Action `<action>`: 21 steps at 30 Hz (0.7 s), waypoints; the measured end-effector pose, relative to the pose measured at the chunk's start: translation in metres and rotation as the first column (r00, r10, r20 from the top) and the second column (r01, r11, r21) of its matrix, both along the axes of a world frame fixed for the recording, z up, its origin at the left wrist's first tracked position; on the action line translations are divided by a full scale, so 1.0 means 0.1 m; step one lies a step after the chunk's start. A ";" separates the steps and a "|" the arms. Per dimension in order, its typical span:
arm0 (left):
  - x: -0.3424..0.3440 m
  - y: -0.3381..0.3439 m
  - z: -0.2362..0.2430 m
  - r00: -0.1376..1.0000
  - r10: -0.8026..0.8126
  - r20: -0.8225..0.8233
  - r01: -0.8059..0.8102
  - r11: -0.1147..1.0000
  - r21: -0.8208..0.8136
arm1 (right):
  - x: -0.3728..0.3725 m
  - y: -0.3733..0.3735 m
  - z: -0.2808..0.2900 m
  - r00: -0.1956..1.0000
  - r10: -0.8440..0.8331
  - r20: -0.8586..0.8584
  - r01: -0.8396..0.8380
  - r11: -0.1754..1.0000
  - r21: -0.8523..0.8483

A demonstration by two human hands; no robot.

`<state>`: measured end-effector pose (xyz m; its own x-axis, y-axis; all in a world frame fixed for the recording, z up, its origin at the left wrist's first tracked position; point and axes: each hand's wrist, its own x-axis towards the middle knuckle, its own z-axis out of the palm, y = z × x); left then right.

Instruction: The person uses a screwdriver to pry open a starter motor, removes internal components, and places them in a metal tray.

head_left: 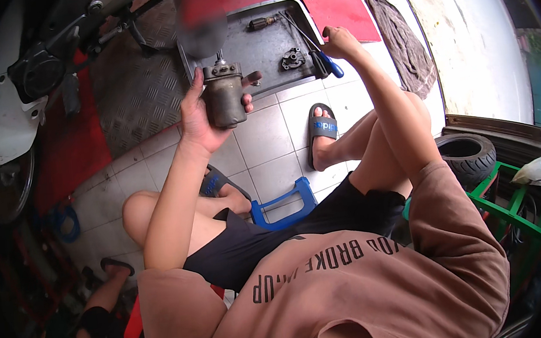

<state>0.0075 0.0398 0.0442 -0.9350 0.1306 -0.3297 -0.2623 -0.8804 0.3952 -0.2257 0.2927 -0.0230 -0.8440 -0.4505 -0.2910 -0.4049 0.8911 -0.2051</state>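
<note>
My left hand [197,120] is wrapped round a cylindrical starter motor [226,98], its metal body worn and its toothed shaft pointing up, away from me. The motor is held above the near edge of a grey metal tray [255,76]. Past the tray's right side hangs my right hand [341,43], fingers loosely bent and apart, with nothing visible in them. Close by it lies a screwdriver with a blue handle [332,65], across the tray's right rim. In the tray are a metal end cover [293,58] and a small armature-like part [262,23].
A partly dismantled motorbike [39,70] stands at the left beside a chequered metal plate [138,84]. Between my feet and lap is a blue plastic stool frame [285,206]. A tyre [467,153] and green crate [514,201] are at right. Another person's leg [103,296] shows lower left.
</note>
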 end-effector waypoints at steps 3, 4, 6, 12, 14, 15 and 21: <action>-0.03 -0.08 -0.03 0.999 -0.013 -0.042 0.012 1.000 -0.016 | -0.01 0.35 -0.59 0.991 -0.128 0.032 0.121 0.979 0.162; 0.00 -0.12 -0.02 0.998 0.004 -0.059 -0.007 0.998 -0.062 | 0.07 0.32 -0.61 0.993 -0.103 0.051 0.090 0.973 0.212; 0.01 -0.17 0.01 0.998 0.032 -0.052 -0.034 0.999 -0.031 | 0.11 0.33 -0.70 0.996 -0.084 -0.001 0.083 0.975 0.208; -0.03 -0.26 0.10 0.990 0.127 -0.060 -0.134 0.982 -0.133 | 0.17 0.30 -0.69 0.973 -0.226 0.042 0.219 0.967 0.132; 0.00 -0.33 0.13 0.990 0.102 -0.093 -0.125 0.951 -0.284 | 0.15 0.22 -0.51 0.964 -0.210 0.162 0.185 0.970 0.156; 0.00 -0.35 0.16 0.988 0.133 -0.084 -0.152 0.941 -0.302 | 0.12 0.19 -0.50 0.952 -0.267 0.150 0.258 0.963 0.080; 0.09 -0.66 -0.03 0.966 0.254 -0.035 -0.250 0.903 -0.350 | 0.55 -0.08 0.48 0.932 -0.168 0.322 0.296 0.865 -0.405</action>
